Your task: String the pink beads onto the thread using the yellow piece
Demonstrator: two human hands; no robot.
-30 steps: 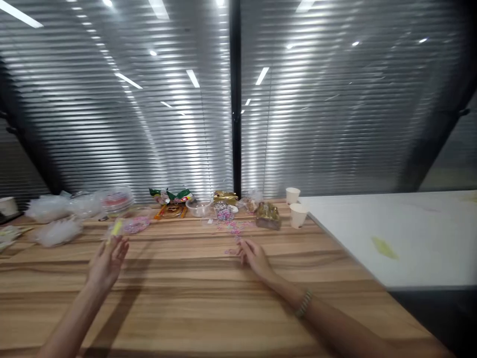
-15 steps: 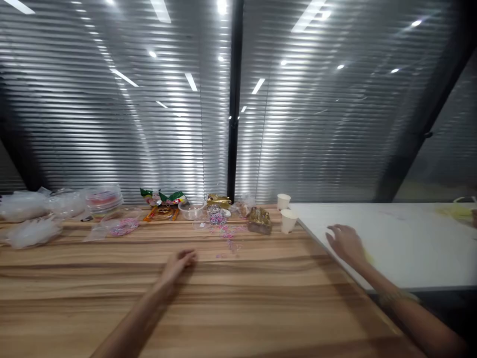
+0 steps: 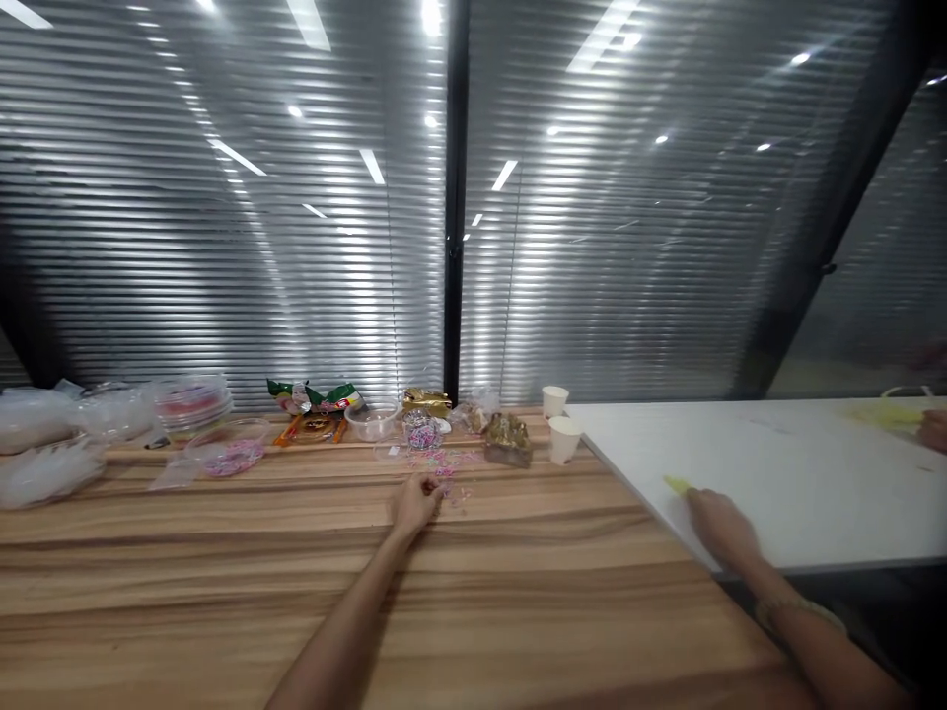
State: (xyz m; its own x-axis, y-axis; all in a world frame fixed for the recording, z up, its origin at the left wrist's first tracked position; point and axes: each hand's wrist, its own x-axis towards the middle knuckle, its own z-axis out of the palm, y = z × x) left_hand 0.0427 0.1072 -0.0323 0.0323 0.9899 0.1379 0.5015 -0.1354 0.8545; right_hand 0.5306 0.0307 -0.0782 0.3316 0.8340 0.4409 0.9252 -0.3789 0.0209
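Observation:
My left hand [image 3: 415,501] rests on the wooden table [image 3: 296,582] with its fingers curled, touching scattered small pink and purple bits [image 3: 451,473]; whether it pinches any is unclear. My right hand [image 3: 721,528] lies on the edge of the white table [image 3: 806,473], fingertips at a small yellow-green piece [image 3: 676,484], which pokes out past the fingers. Whether the hand grips the piece or only touches it cannot be told.
Along the blinds stand clear plastic containers [image 3: 188,402], plastic bags [image 3: 44,468], a bag of pink bits [image 3: 226,457], snack wrappers [image 3: 315,396], a clear bowl [image 3: 371,421], gold packets [image 3: 507,437] and two paper cups [image 3: 562,437]. Another person's hand [image 3: 933,429] shows at far right.
My left hand moved from the left side to the scattered pink bits at the centre. My right hand left those bits and reached right onto the white table to the yellow-green piece.

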